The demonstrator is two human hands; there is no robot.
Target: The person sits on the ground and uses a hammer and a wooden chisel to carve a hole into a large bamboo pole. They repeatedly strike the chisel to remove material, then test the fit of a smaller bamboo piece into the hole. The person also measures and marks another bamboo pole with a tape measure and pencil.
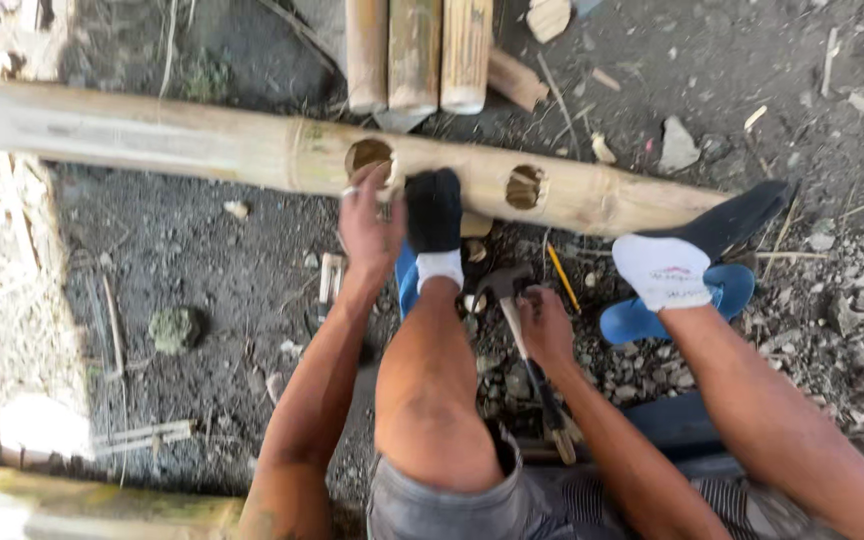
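Hard daylight falls from about ten o'clock, blowing out the ground at nine o'clock and the bamboo pole's left end to near white. The centre sits in even shade, detail clear. Edges soften slightly; the seven o'clock corner blurs.
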